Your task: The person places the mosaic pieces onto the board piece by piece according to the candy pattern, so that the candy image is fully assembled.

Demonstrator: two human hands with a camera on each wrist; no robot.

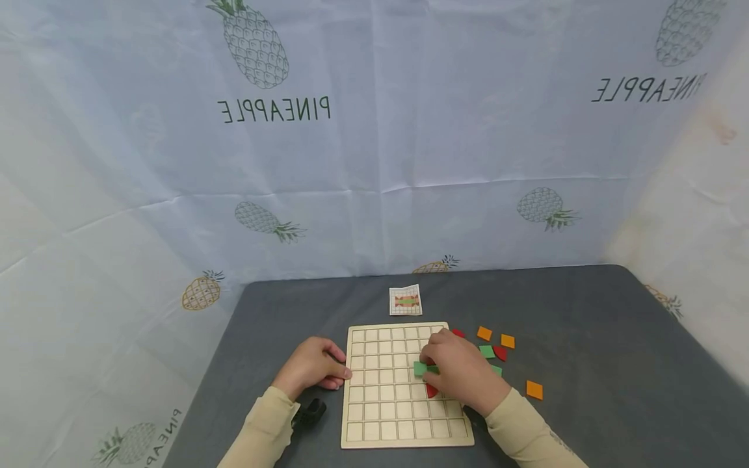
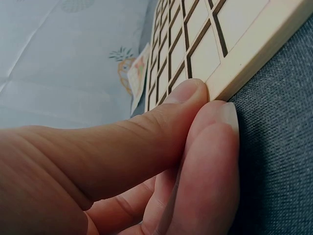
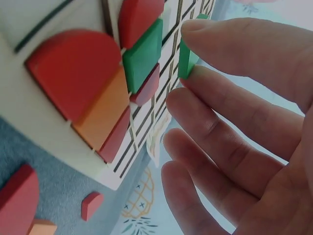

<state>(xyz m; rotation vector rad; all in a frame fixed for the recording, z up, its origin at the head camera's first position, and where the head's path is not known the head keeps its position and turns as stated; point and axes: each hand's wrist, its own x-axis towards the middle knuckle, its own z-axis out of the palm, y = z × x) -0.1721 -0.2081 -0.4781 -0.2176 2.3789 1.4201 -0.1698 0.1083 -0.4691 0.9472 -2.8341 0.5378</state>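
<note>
A pale wooden grid board (image 1: 368, 413) lies on the dark table. My left hand (image 1: 310, 367) is at its left edge; in the left wrist view the thumb (image 2: 183, 93) and a finger pinch the board's rim. Over the right part of the board, my right hand (image 1: 465, 370) pinches a green tile (image 3: 185, 56) between thumb and index finger, the other fingers spread. Beside it, a green tile (image 3: 144, 56) sits on the grid between two red rounded pieces. Along the board's side lie a red rounded piece (image 3: 78, 68), an orange tile (image 3: 105, 107) and another red piece (image 3: 116, 137).
Behind the board lies a small pattern card (image 1: 406, 301). To the right are loose pieces: several orange tiles (image 1: 534, 390), a red piece (image 1: 500, 353) and a green tile (image 1: 487, 351). A pineapple-print curtain (image 1: 363, 149) hangs behind the table.
</note>
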